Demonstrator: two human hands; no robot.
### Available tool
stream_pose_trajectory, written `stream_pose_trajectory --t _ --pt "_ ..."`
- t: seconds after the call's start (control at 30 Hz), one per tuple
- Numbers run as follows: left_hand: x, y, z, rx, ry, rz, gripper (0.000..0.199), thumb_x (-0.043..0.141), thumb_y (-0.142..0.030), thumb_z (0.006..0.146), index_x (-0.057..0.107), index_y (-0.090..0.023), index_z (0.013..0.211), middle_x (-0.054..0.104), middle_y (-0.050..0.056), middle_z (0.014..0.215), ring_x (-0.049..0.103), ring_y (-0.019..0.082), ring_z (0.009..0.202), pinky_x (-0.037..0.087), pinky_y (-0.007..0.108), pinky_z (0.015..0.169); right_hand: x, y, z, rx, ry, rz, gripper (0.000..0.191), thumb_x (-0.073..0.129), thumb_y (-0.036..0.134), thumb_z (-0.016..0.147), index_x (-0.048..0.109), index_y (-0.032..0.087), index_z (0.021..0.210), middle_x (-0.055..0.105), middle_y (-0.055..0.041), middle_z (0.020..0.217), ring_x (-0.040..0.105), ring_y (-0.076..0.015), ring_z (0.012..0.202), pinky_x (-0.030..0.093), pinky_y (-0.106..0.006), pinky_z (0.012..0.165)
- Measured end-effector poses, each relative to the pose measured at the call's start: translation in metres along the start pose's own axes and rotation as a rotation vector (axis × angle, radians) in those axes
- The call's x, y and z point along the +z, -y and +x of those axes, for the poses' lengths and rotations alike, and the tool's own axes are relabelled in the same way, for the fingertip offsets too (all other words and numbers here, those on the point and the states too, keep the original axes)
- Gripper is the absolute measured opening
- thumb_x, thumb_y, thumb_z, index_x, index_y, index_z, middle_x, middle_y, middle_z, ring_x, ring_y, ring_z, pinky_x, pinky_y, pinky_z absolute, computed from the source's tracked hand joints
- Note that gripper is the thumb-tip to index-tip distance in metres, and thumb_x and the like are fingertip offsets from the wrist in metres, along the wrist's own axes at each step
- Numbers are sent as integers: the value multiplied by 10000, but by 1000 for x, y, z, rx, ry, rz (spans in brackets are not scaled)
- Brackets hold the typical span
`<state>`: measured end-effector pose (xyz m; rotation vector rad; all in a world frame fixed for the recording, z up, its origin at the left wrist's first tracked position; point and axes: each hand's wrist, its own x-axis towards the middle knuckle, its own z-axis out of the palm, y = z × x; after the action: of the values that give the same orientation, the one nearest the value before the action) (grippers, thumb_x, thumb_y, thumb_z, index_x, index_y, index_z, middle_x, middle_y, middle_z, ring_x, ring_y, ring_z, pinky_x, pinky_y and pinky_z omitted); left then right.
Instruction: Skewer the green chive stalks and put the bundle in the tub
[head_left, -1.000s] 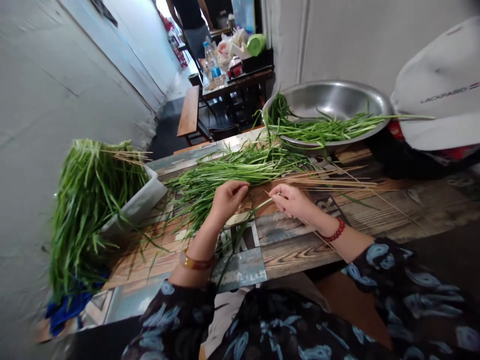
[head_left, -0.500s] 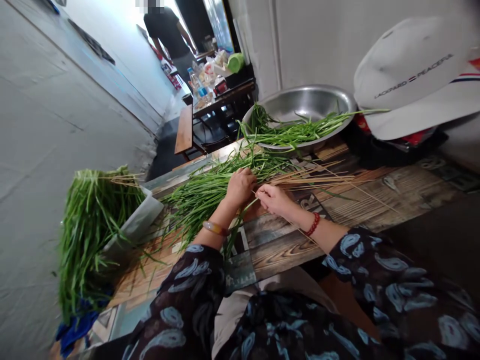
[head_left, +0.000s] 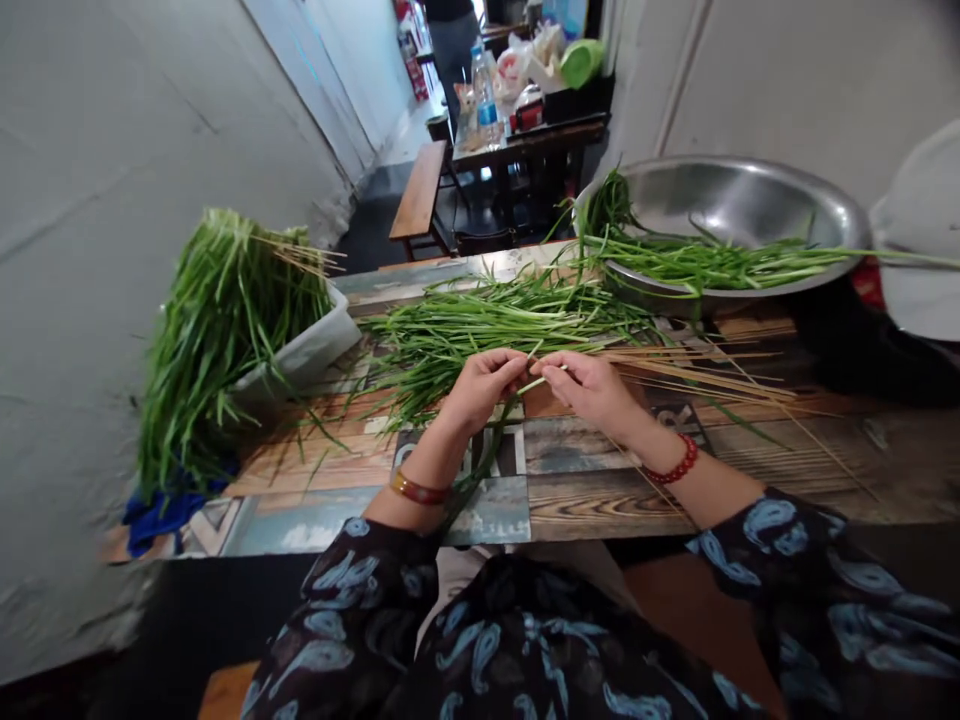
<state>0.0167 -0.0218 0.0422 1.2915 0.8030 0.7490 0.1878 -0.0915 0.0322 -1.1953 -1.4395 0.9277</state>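
Note:
My left hand (head_left: 486, 385) pinches green stalks (head_left: 491, 445) whose leaves hang down toward the table's near edge. Close beside it, my right hand (head_left: 589, 388) is closed on the pale end of a stalk and a thin skewer that runs down under my wrist. The fingertips of both hands nearly meet. Behind them a loose pile of long green chives (head_left: 480, 330) lies on the table. Thin wooden skewers (head_left: 697, 370) are spread to the right of the pile.
A white tub (head_left: 304, 350) at the left holds skewered chives (head_left: 232, 320). A steel basin (head_left: 817, 195) with chives stands at the back right, beside a white cap (head_left: 926, 220). A blue cloth (head_left: 161, 515) lies at the left corner. Beyond are a bench (head_left: 420, 195) and a standing person (head_left: 450, 55).
The view has turned to the right and tilted down. My left hand, earlier over the pile's edge, is now in front of it, with a pale stalk end showing between both hands.

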Motion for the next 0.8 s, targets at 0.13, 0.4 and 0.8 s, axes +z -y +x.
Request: stream_pose_trajectory --t 0.13,0.4,0.8 --pt "-2 1 -2 28 -58 -64 305 819 -413 703 733 -127 767 606 -10 622 442 57 535 297 186 499 8 8 7 55 47 19 305 514 401 915 677 155 992 479 59 568 405 -80 463 319 -216 460" --pt "5 -3 -11 93 -123 -8 258 808 -363 696 766 -134 808 634 1 644 458 73 552 354 206 533 5 -2 0 116 36 57 289 527 393 914 684 161 986 463 67 541 389 -72 442 303 -212 436" --pt "7 -4 -12 115 -135 65 226 773 -342 721 768 -127 792 632 -1 644 458 77 563 355 211 548 5 1 -1 140 23 87 262 544 346 889 698 159 989 466 65 514 378 -73 436 287 -217 428"
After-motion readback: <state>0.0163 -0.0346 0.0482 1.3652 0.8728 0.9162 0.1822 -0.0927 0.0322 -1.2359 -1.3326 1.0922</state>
